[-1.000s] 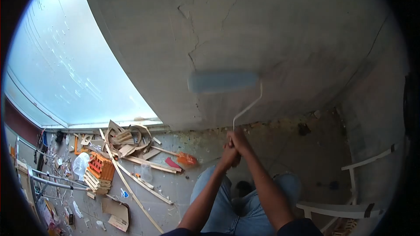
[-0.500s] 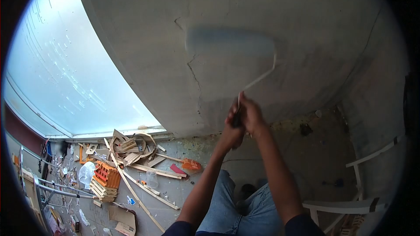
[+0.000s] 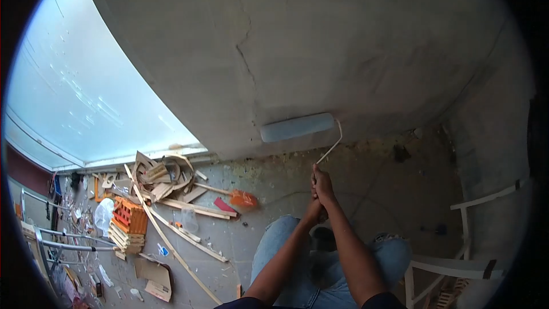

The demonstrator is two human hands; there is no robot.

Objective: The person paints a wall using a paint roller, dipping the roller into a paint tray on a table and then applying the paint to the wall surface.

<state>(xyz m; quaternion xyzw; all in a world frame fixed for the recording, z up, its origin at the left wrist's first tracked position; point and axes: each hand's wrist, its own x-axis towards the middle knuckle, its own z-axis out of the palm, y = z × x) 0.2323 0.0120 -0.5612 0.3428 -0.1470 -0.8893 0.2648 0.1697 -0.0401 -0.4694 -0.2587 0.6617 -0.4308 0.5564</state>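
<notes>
A paint roller (image 3: 296,127) with a pale blue sleeve lies against the lower part of a cracked grey wall (image 3: 320,40). Its white wire frame bends down to a handle that both hands grip. My right hand (image 3: 322,186) is on top, at the upper end of the handle. My left hand (image 3: 314,212) clasps just below it, partly hidden behind the right. Both forearms reach up from my jeans-clad legs at the bottom of the view.
A pale blue wall section (image 3: 86,97) fills the left. Scrap wood and debris (image 3: 166,186) and an orange crate (image 3: 130,217) litter the floor at left. A white plastic chair (image 3: 457,263) stands at right. Metal tubes (image 3: 63,240) lie at far left.
The roller went up the wall half a second ago, then came down to the wall's lower edge. Both hands dropped with it.
</notes>
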